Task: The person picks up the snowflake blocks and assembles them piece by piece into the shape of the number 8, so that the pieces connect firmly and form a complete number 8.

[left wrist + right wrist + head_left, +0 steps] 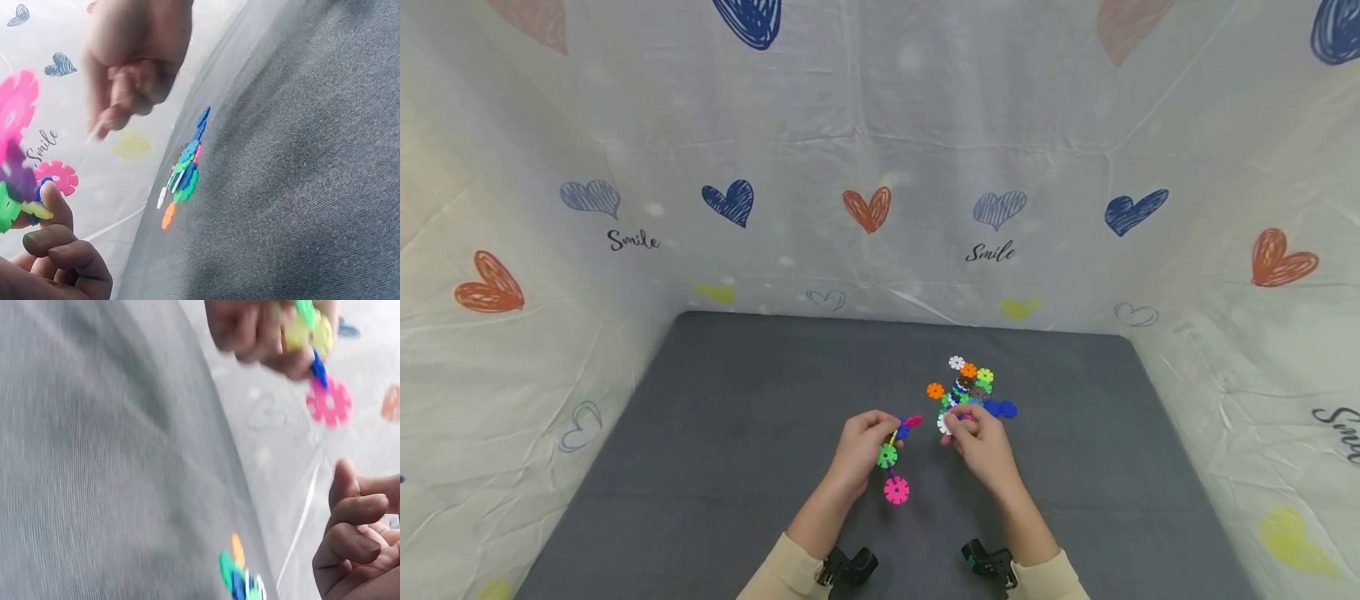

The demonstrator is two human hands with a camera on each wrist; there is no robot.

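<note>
My left hand (880,435) grips a chain of joined snowflake discs (891,467): pink at the bottom, then green, yellow, blue and another pink at the top. The chain of discs (315,347) also shows in the right wrist view, held above the mat. My right hand (957,427) is just to the right, at the near edge of a pile of loose coloured discs (972,388). It pinches a white disc (945,423) between thumb and fingers. In the left wrist view the right hand (109,125) hovers above the pile (183,170) with a thin white edge at its fingertips.
The grey mat (737,433) covers the table. White sheets printed with hearts (880,167) wall it in at the back and on both sides. Black wrist cameras (850,567) sit at the near edge.
</note>
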